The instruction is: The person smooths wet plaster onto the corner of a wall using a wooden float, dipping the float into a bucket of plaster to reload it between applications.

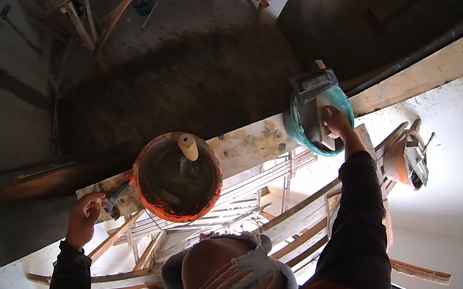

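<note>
My right hand (335, 124) reaches into a teal bucket (290, 119) and closes round a pale, long tool whose far part is hidden; its kind is unclear. Across that bucket's far rim lies a black, flat-bladed tool (314, 85) with a wooden end. At the lower left, my left hand (85, 218) has curled fingers beside a small dark tool (117, 195) at the plank's end; whatever it pinches is too small to make out. Between my hands, an orange bucket (221, 170) holds wet grey-brown mix, with a wooden handle (188, 147) sticking up from it.
Both buckets stand on a stained, narrow plank (256, 146). Under it are wooden scaffold pieces (294, 208). Another orange bucket (399, 161) with tools is at the right. Across the dark floor (195, 70), a wooden trestle (124, 17) stands at the far left.
</note>
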A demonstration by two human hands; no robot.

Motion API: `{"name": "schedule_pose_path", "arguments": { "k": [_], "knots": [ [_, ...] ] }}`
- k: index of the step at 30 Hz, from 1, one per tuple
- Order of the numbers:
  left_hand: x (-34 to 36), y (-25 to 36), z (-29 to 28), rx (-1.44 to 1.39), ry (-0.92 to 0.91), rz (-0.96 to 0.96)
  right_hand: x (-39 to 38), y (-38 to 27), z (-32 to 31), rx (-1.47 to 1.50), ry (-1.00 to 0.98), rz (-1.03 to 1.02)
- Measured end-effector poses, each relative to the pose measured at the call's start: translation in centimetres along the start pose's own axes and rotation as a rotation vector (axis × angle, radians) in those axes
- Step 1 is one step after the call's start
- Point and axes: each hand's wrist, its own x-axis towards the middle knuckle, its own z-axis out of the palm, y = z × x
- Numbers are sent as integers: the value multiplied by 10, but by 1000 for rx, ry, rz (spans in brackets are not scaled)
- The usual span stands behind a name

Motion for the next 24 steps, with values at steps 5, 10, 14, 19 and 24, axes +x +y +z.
{"name": "schedule_pose_path", "arguments": {
  "k": [5,10,14,19,24],
  "knots": [
    [-3,-20,-8,-5,43,-30,-14,-22,-18,80,-16,168],
    [23,-15,6,55,-29,42,-13,14,0,-691,89,-78],
    [14,-11,5,57,-16,29,-75,-81,19,-680,63,-68],
    [16,-11,4,58,-30,40,-105,-82,18,-786,45,-93],
    [18,-15,6,26,-37,47,-139,-64,-5,-830,-72,-175]
  ]
}}
